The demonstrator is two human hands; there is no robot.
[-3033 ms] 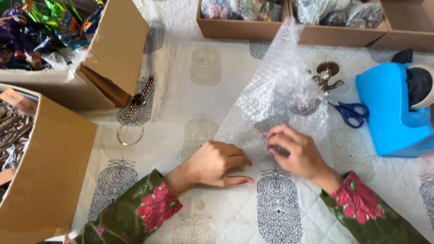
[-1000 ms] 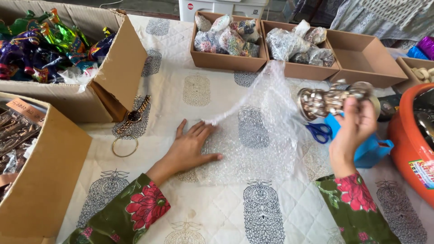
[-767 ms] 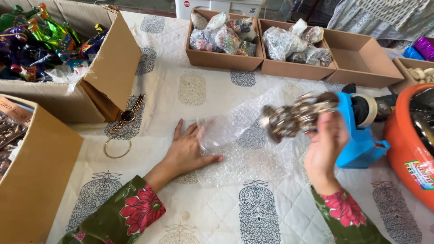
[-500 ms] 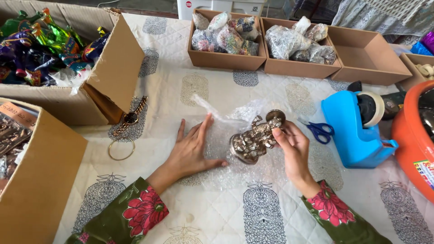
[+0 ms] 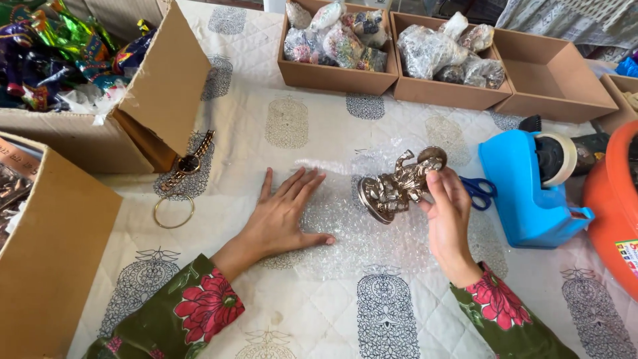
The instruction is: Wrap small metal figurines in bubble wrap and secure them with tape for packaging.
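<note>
Figurine (image 5: 397, 188): metal, tilted, held just above the bubble wrap (image 5: 372, 233).
Right hand (image 5: 448, 216): fingers grip the figurine.
Left hand (image 5: 282, 216): flat, fingers spread, pressing the wrap onto the tabletop (image 5: 299, 312).
Nearby: scissors (image 5: 480, 191), blue tape dispenser (image 5: 528, 189) to the right.

Two large brown cardboard boxes stand at the left of the frame: one in the upper left (image 5: 166, 86) holds shiny, many-coloured wrappers, and one at the lower left (image 5: 60, 266) carries an orange label (image 5: 16, 149) at its inner edge. Along the top edge runs a row of shallow brown trays (image 5: 339, 78), two filled with clear-wrapped bundles (image 5: 438, 50). At the right edge, a red-and-yellow label (image 5: 626, 256) sits on the orange tub (image 5: 608, 219).
</note>
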